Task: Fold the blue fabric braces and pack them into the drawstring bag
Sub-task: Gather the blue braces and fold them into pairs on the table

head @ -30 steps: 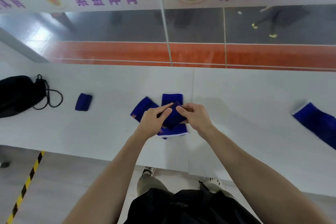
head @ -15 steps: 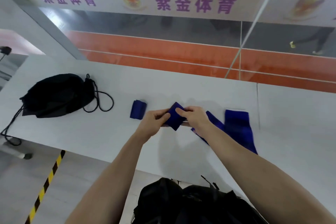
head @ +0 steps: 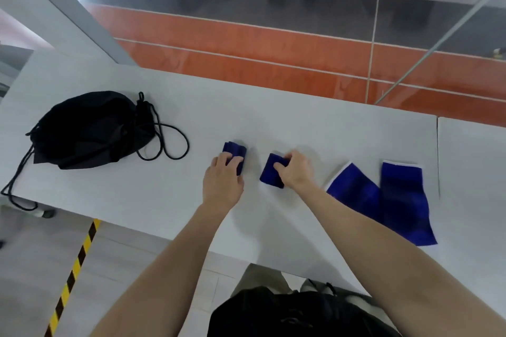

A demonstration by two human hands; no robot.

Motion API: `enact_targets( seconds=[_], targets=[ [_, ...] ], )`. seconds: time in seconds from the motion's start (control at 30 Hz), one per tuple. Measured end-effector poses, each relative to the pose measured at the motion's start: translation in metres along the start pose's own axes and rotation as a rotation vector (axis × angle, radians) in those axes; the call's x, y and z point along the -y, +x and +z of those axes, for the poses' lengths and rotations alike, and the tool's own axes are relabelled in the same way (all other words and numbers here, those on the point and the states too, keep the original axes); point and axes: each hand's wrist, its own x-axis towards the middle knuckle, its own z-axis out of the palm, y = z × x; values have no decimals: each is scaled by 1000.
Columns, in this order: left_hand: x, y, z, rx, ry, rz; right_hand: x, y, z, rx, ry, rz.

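Status: two of four braces folded, none visibly packed. My left hand (head: 223,178) curls over the left folded brace (head: 235,149). My right hand (head: 297,172) pinches the right folded brace (head: 269,172) just beside it, mid-table. To the right lie the first flat brace (head: 353,189) and the second flat brace (head: 402,200), unfolded and touching. One drawstring bag (head: 87,128) sits far left, contents unseen. Left to do: fold two, pack four.

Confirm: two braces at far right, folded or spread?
Spread. The angled brace and the straight brace lie flat, full length, on the table, white hems showing, untouched.
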Motion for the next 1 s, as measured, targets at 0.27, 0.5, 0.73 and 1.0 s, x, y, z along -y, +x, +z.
enact_targets(
  seconds=[0.27,0.5,0.73,1.0],
  targets=[
    [19,-5,12,107,92,101,-30,-34,23,-183,-359,-533],
    [21,-12,8,118,38,108,-6,-25,44,-130,-479,-546],
    [18,-6,1,77,38,130,8,-36,39,31,-624,-568],
    [-41,17,-22,-39,11,275,-8,-66,-60,169,-645,-402]
  ],
)
